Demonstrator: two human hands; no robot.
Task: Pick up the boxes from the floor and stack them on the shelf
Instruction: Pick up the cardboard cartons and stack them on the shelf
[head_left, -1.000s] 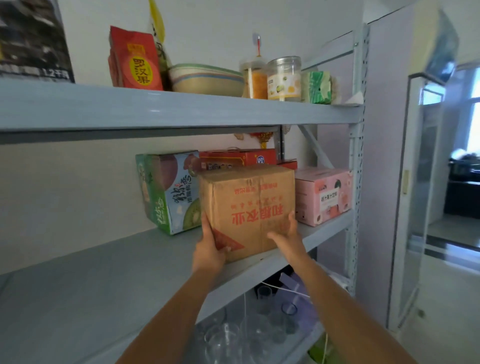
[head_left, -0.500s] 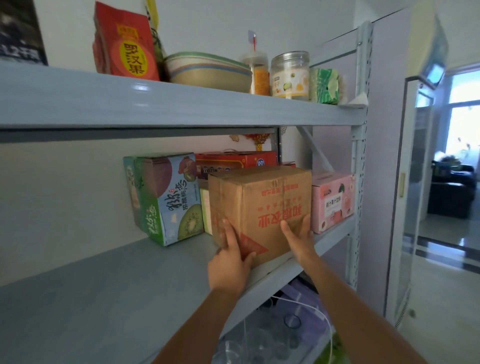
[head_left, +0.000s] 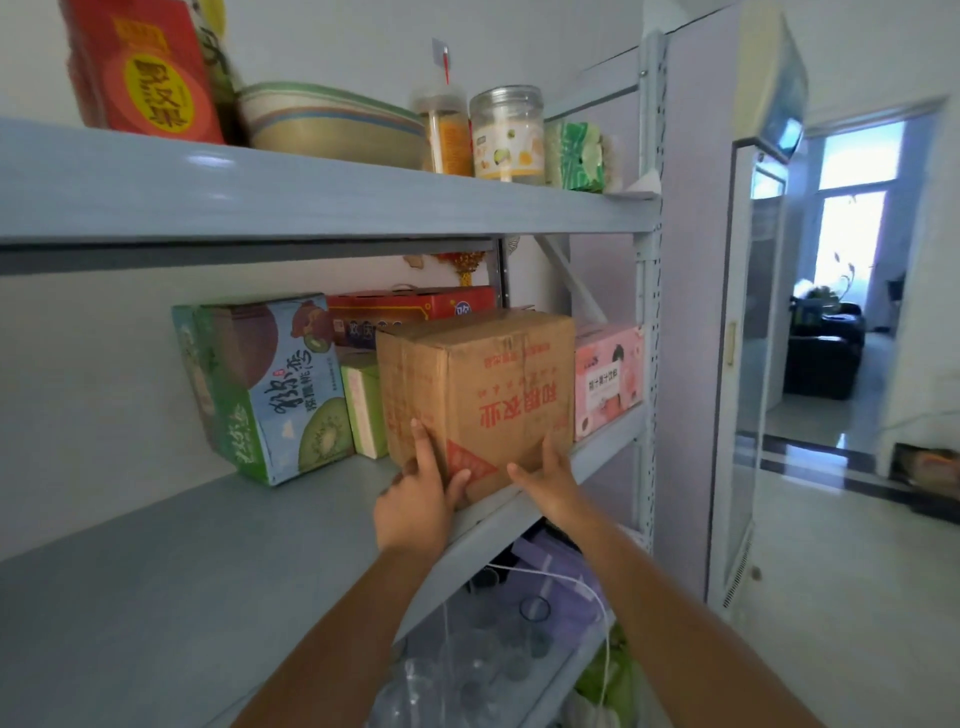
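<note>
A brown cardboard box with red upside-down print stands on the grey middle shelf, near its front edge. My left hand presses straight fingers against the box's lower left corner. My right hand presses flat on its lower front face. Around it on the same shelf stand a green-and-blue kiwi box to the left, a small green box and a red box behind, and a pink box to the right.
The upper shelf carries a red bag, a stack of bowls, jars and a green packet. Glassware sits on the shelf below. A glass-door cabinet and a doorway lie to the right.
The brown box has slid further back onto the shelf and to the right, toward the pink box. Both hands followed it and now sit lower on its front.
</note>
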